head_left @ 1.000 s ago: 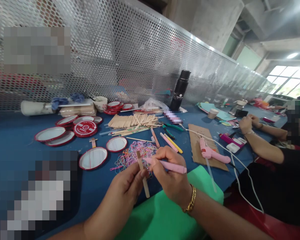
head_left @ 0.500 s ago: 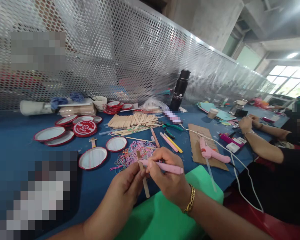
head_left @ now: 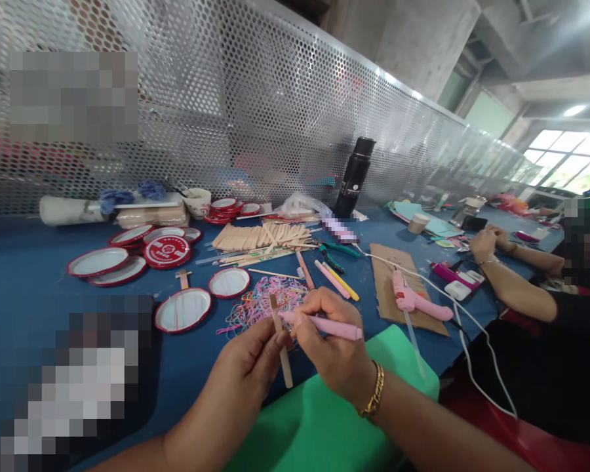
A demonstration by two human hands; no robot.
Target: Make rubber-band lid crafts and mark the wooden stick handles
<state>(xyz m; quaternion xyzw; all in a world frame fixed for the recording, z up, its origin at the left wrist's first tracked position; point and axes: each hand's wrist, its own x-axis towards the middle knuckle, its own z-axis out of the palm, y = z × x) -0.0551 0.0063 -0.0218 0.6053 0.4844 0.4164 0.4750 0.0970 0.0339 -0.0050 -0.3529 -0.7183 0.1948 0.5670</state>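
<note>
My left hand (head_left: 248,360) pinches a wooden craft stick (head_left: 286,368) near its middle, holding it upright and slightly tilted. The stick's upper end looks brown, darker than the pale lower end. In my right hand (head_left: 332,344) is a pink marker pen (head_left: 339,328), its tip at the upper part of the stick. Behind both hands lies a tangle of multicoloured thread (head_left: 255,301). Two more markers, a pink one (head_left: 332,280) and a yellow one (head_left: 344,283), rest on the table beyond my right hand.
Red-rimmed jar lids (head_left: 181,311) and a pile of craft sticks (head_left: 255,237) lie on the blue table. A pink glue gun (head_left: 417,301) rests on cardboard (head_left: 386,288), its white cable looping right. Green material (head_left: 319,426) lies below my hands. A black bottle (head_left: 354,177) stands behind; another person's arms (head_left: 516,282) are at right.
Both hands keep nearly the same place and grip. The marker's tip has shifted very slightly at the stick; little else differs.
</note>
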